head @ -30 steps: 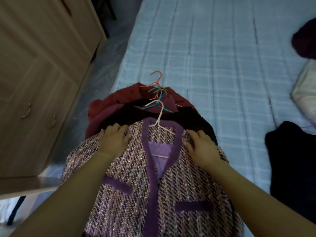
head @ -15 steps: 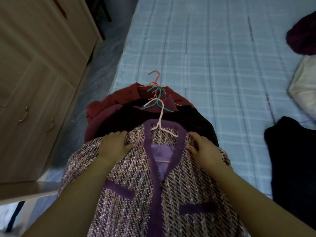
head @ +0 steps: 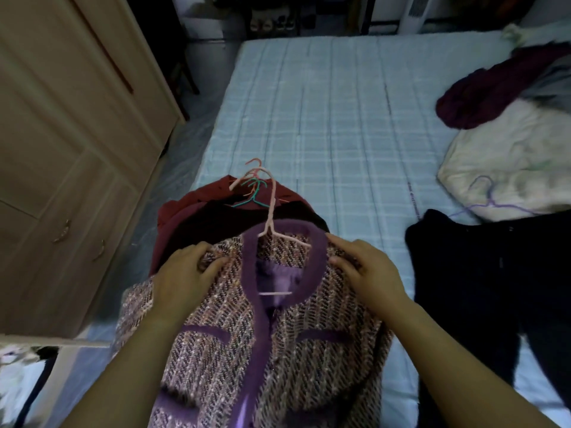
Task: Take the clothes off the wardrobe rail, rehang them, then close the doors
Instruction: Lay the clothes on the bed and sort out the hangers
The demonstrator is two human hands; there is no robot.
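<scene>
A purple-trimmed tweed jacket (head: pixel 234 350) on a pink hanger (head: pixel 272 211) lies on top of a pile of hung clothes at the bed's near left edge. My left hand (head: pixel 185 273) grips the jacket's left shoulder and my right hand (head: pixel 367 270) grips its right shoulder. Under it lie a black garment (head: pixel 216 227) and dark red garments (head: pixel 182 208), with teal and pink hanger hooks (head: pixel 256 183) sticking out beyond the collar. The wooden wardrobe (head: pixel 61 134) stands at the left with the doors that show shut.
The bed (head: pixel 324 118) with a light blue checked cover fills the middle. At the right lie a black garment (head: pixel 494 273), a cream garment (head: pixel 509 171) with a purple hanger (head: pixel 485 196) and a maroon garment (head: pixel 494 91). A narrow floor strip runs between wardrobe and bed.
Both hands have shifted along the jacket's shoulders and the collar and hanger sit a little farther out. My view has tilted up, showing more of the bed and room.
</scene>
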